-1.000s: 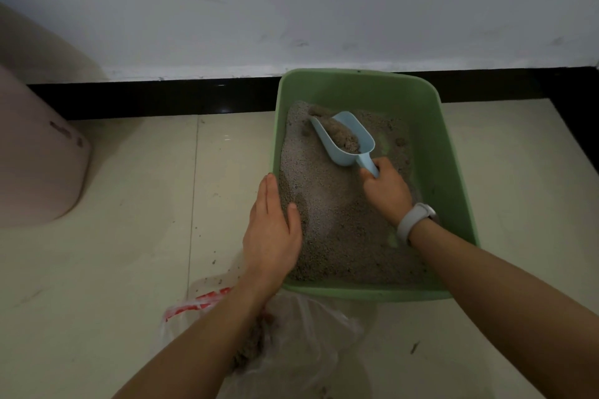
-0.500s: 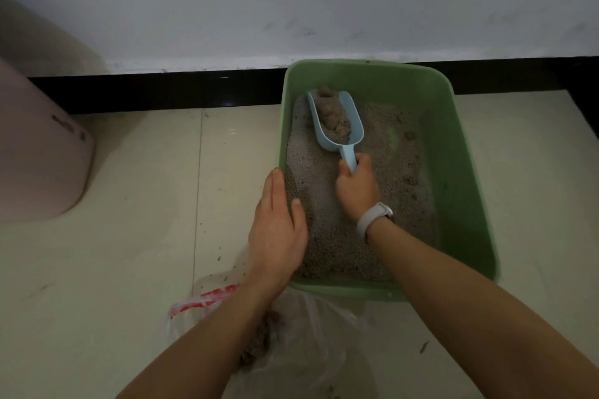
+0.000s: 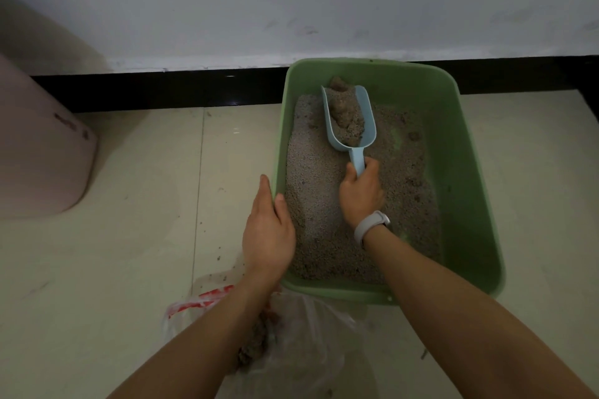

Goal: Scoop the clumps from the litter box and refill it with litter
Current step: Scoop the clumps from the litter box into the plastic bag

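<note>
A green litter box (image 3: 466,178) sits on the floor against the wall, filled with grey litter (image 3: 311,191). My right hand (image 3: 361,193) grips the handle of a light blue scoop (image 3: 368,113). The scoop points toward the box's far end and carries brown clumps (image 3: 343,110) mixed with litter. More small clumps (image 3: 413,136) lie on the litter at the right. My left hand (image 3: 267,230) holds the box's left rim, fingers straight along the outside and thumb over the edge.
A clear plastic bag (image 3: 308,347) with red print lies on the floor just in front of the box, under my left forearm, with clumps inside. A pinkish bin (image 3: 39,152) stands at far left. Litter grains are scattered on the tiles.
My right hand swung the scoop from angled left to pointing at the far wall, gathering more clumps at the box's far end. The left hand stayed on the rim.
</note>
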`<state>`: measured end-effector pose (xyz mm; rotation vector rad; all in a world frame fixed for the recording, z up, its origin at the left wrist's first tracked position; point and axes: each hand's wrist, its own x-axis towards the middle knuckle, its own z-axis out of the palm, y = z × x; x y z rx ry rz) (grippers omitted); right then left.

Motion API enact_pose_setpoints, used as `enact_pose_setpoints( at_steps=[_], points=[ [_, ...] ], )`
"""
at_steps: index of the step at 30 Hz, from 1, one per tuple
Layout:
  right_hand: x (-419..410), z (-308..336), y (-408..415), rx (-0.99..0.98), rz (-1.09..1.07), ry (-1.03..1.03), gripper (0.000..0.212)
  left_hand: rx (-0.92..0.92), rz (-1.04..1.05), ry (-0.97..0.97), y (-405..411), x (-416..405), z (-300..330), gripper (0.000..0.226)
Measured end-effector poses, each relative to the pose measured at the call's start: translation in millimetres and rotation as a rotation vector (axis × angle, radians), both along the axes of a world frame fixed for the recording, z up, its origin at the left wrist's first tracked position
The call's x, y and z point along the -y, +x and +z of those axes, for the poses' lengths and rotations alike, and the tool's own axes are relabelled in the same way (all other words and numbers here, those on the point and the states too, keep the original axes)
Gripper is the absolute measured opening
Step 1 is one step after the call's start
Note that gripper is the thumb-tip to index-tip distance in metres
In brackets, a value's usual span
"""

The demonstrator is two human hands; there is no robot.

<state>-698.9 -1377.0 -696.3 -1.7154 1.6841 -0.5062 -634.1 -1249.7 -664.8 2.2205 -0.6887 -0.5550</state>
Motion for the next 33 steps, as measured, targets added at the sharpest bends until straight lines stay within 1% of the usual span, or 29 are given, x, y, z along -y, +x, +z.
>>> enact_pose_setpoints(
  at_steps=[2,5,8,12,16,19,23,26,31,33],
  points=[
    [-1,-1,2,-0.001,-0.021,-0.013,0.028,-0.018,0.012,0.015,0,1,-3,0.046],
    [-2,-2,4,0.034,-0.041,-0.020,0.028,0.002,0.008,0.005,0,2,-4,0.042],
    [2,-3,2,0.025,-0.056,-0.025,0.029,0.006,0.008,0.004,0,1,-5,0.040],
    [8,-7,-7,0.028,-0.072,-0.047,0.028,-0.011,0.007,-0.009,2,0,-6,0.040],
    [11,-9,-10,0.051,-0.071,-0.024,0.026,-0.038,-0.003,-0.017,2,0,-5,0.039],
    [14,-12,-14,0.061,-0.110,-0.037,0.024,-0.052,-0.001,-0.010,3,-1,-6,0.040],
    [19,-14,-19,0.074,-0.145,-0.040,0.023,-0.044,-0.012,-0.018,3,-2,-9,0.040],
    [21,-15,-21,0.096,-0.131,-0.051,0.023,-0.045,-0.008,-0.044,3,-2,-10,0.040],
    [22,-14,-22,0.122,-0.168,0.014,0.021,-0.032,-0.002,-0.047,3,-1,-13,0.041],
    [22,-13,-25,0.125,-0.144,0.011,0.021,-0.028,-0.007,-0.042,4,-1,-12,0.041]
  ],
)
